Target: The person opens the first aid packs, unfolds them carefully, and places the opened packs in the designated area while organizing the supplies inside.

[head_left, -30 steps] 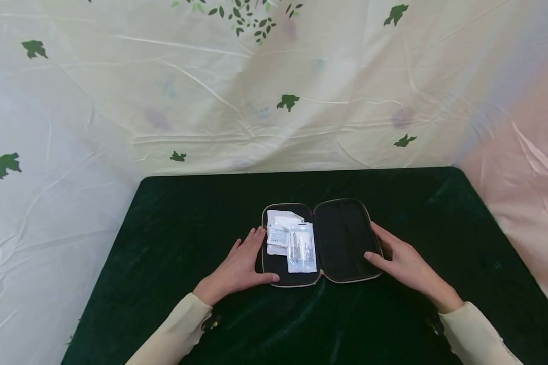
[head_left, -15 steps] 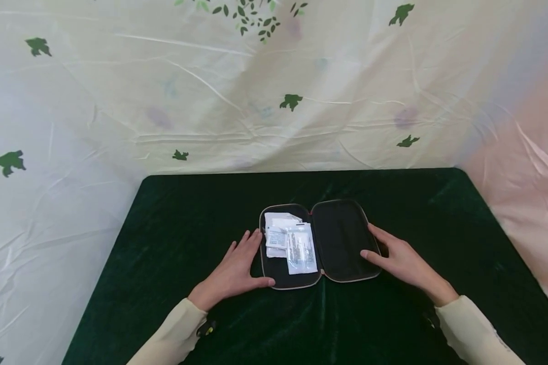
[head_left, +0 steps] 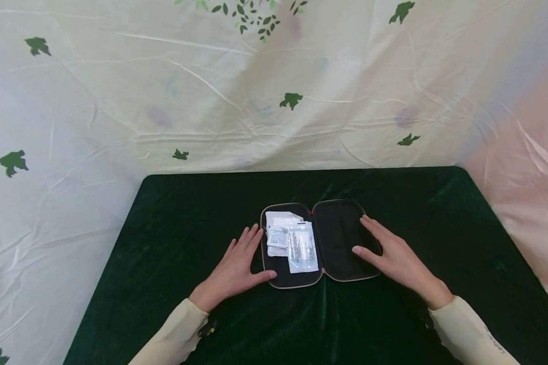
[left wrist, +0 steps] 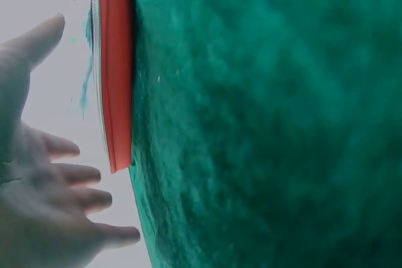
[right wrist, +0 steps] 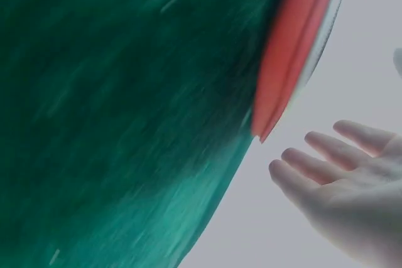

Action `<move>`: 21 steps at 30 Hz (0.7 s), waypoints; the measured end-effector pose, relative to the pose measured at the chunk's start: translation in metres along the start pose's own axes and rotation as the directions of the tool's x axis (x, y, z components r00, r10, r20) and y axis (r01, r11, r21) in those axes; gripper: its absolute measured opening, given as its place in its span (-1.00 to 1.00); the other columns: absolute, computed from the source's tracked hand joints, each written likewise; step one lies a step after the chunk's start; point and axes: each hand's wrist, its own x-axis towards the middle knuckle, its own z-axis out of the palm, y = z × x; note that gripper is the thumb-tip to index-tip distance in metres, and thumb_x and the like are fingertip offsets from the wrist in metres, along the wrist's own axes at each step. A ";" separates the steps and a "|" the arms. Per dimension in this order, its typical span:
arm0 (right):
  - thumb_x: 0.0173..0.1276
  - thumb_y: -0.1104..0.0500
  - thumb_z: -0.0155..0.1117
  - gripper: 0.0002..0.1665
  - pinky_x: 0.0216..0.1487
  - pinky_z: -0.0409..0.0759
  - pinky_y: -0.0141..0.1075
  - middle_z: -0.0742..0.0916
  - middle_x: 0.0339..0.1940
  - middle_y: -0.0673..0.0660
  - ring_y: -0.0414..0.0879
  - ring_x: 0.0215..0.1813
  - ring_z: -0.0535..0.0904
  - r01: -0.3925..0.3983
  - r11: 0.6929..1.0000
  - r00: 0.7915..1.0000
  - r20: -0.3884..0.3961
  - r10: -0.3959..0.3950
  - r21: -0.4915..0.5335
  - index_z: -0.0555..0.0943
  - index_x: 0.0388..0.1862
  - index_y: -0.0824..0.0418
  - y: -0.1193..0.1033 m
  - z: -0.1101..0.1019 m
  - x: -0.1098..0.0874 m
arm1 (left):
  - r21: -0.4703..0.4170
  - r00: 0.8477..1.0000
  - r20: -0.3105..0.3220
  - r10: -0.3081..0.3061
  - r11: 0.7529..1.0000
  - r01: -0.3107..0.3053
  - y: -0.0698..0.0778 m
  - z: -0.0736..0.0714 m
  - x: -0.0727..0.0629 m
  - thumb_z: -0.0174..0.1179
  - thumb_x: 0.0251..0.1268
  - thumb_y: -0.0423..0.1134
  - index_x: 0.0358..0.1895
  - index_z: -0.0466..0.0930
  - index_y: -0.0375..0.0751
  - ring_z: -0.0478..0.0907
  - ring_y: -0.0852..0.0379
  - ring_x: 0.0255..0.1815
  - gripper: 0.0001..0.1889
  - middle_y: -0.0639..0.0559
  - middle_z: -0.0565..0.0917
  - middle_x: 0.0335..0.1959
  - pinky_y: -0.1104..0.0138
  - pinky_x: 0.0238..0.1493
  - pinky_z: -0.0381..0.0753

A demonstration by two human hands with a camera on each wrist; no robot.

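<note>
A zippered case (head_left: 342, 243) lies unfolded on the table, black inside; the wrist views show its red outer side (left wrist: 116, 73). Several white sachets (head_left: 302, 248), printed and overlapping, lie in its left half. My left hand (head_left: 233, 271) is beside the left edge with fingers spread and thumb over the near left corner; whether it touches the case I cannot tell. Over the outer edge of the right half reaches my right hand (head_left: 399, 258), its fingers extended. In the right wrist view those fingers (right wrist: 314, 167) look apart from the case's red side.
Dark green velvety cloth (head_left: 201, 213) covers the table. Behind it hangs a pale curtain (head_left: 237, 101) with green bird and leaf prints, and more fabric stands at both sides.
My right hand has shifted left, from the right edge of the case to over its right half. The left hand and the sachets stay nearly where they were.
</note>
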 end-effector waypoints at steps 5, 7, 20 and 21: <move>0.52 -0.22 0.26 -0.06 0.47 0.21 0.33 0.30 0.63 0.32 0.34 0.59 0.20 0.017 0.999 1.000 -0.022 -0.017 0.031 0.20 0.66 0.21 -0.019 0.009 0.008 | 0.070 0.989 -0.095 0.112 0.992 -0.106 0.009 0.001 -0.002 0.18 0.34 0.42 0.67 0.11 -0.06 -0.24 0.02 0.72 -0.01 0.05 -0.06 0.72 -0.23 0.58 -0.09; 0.52 -0.22 0.26 -0.07 0.47 0.22 0.33 0.31 0.63 0.30 0.33 0.59 0.21 0.025 0.998 0.999 -0.023 -0.023 0.050 0.21 0.65 0.19 -0.025 0.013 0.011 | 0.107 0.980 -0.109 0.166 0.982 -0.154 0.012 0.002 -0.003 0.08 0.37 0.47 0.65 0.16 -0.07 -0.24 0.01 0.72 -0.03 0.06 -0.07 0.73 -0.25 0.57 -0.07; 0.50 -0.27 0.25 -0.09 0.45 0.30 0.30 0.39 0.59 0.27 0.27 0.56 0.29 0.047 0.993 0.999 0.008 -0.048 0.109 0.28 0.62 0.16 -0.044 0.036 0.029 | 0.272 0.950 0.008 0.312 0.913 -0.302 0.027 0.006 0.002 -0.20 0.42 0.55 0.64 0.19 0.03 -0.23 -0.05 0.72 -0.09 0.05 0.00 0.72 -0.31 0.55 -0.15; 0.50 -0.27 0.25 -0.09 0.45 0.30 0.30 0.39 0.58 0.27 0.27 0.56 0.30 0.047 0.993 0.999 0.011 -0.049 0.109 0.28 0.62 0.16 -0.045 0.037 0.031 | 0.279 0.950 0.019 0.313 0.910 -0.306 0.027 0.006 0.002 -0.21 0.42 0.55 0.63 0.20 0.05 -0.23 -0.04 0.72 -0.09 0.05 0.01 0.71 -0.31 0.55 -0.17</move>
